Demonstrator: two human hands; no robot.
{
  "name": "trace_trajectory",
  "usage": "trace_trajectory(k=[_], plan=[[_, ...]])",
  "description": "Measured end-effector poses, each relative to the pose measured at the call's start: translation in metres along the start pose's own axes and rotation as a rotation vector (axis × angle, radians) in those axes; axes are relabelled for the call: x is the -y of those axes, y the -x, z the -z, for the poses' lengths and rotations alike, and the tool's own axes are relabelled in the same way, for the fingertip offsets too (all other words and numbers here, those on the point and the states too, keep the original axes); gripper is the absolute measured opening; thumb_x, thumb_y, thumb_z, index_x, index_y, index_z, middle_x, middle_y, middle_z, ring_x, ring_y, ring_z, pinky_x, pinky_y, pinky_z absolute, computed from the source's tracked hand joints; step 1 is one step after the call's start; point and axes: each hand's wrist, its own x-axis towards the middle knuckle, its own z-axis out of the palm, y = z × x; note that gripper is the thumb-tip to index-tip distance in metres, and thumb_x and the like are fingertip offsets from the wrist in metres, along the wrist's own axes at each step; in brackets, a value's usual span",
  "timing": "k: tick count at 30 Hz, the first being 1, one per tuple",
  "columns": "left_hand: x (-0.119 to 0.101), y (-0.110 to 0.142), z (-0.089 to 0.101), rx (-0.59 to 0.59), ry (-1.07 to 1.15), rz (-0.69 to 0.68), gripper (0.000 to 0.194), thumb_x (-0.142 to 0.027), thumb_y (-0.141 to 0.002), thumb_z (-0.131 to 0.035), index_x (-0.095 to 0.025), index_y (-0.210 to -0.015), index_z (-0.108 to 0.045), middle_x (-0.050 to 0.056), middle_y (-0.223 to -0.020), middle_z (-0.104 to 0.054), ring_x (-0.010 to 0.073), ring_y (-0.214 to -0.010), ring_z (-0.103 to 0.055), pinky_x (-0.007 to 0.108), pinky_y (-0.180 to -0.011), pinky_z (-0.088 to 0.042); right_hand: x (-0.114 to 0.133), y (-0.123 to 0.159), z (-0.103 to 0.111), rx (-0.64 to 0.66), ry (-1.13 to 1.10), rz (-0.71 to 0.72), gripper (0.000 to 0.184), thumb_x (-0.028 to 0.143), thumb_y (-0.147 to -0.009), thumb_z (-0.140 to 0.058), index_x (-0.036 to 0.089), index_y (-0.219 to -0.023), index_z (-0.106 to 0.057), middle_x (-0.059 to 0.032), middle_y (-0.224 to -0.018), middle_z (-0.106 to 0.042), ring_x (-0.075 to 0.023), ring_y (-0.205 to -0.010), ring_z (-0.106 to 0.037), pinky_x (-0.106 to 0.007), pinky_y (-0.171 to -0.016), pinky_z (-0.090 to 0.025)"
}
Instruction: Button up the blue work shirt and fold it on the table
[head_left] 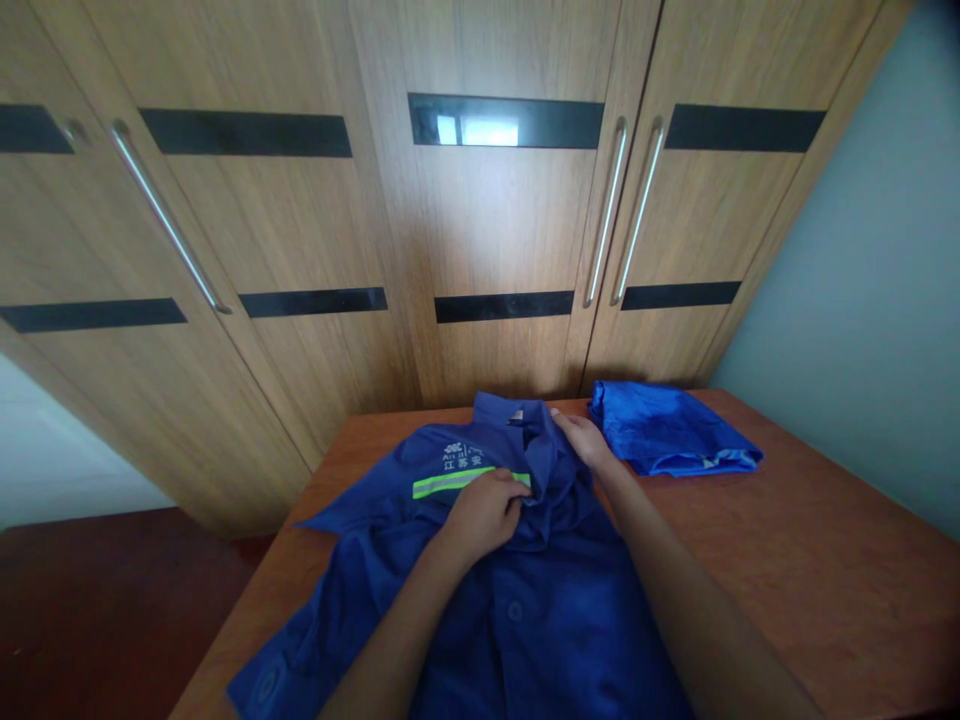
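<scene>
- Wooden wardrobe [502, 220], behind.
- Brown worktop [810, 560].
- Blue jacket [540, 590], lying on it; I judge it light, soft, floppy, best held by collar [495, 408] and front edge.
- Blue cloth [667, 430], right.
- My hands: left hand [486, 510] pinched closed on the jacket's front; right hand [583, 438] touching the collar, grip I cannot tell.

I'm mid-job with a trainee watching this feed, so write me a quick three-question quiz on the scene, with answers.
1. True or false: the folded bright blue bundle lies to the right of the blue work jacket.

2. The right hand is nearest the jacket's: A) cuff; B) collar; C) hem.

3. Fill in: the left hand partly covers the jacket's yellow-green ______.

Key: 1. True. 2. B. 3. Reflective strip.
</scene>
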Motion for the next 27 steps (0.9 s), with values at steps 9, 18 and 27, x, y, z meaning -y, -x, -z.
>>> trace_trajectory(k=[9, 18, 27], plan=[[0.023, -0.016, 0.024, -0.283, 0.067, 0.135, 0.028, -0.014, -0.085, -0.044, -0.021, -0.098, -0.067, 0.003, -0.095, -0.069, 0.0161, -0.089, -0.062, 0.027, -0.083, -0.046, 0.043, -0.027, 0.011, 0.173, 0.050, 0.251, 0.014, 0.020, -0.067, -0.056, 0.017, -0.075, -0.068, 0.0014, -0.064, -0.066, -0.0145, -0.058, -0.060, -0.022, -0.053, -0.044], [0.087, -0.061, 0.036, -0.103, -0.182, 0.425, 0.067, -0.057, -0.078, -0.058, -0.018, -0.131, -0.048, 0.013, -0.124, -0.062, 0.0292, -0.111, -0.058, 0.037, -0.090, -0.044, 0.074, -0.028, 0.045, 0.144, 0.201, 0.463, 0.021, 0.022, -0.077, -0.055, 0.018, -0.094, -0.065, -0.0032, -0.092, -0.069, -0.0166, -0.081, -0.063, -0.027, -0.075, -0.049], [0.090, -0.046, 0.028, -0.135, -0.259, 0.387, 0.024, -0.030, -0.083, -0.057, -0.024, -0.105, -0.066, 0.007, -0.102, -0.072, 0.0233, -0.097, -0.065, 0.031, -0.083, -0.046, 0.065, 0.008, 0.042, -0.046, 0.697, 0.480, 0.021, 0.026, -0.086, -0.052, 0.018, -0.096, -0.068, -0.0128, -0.104, -0.062, -0.0245, -0.103, -0.053, -0.033, -0.090, -0.040]])
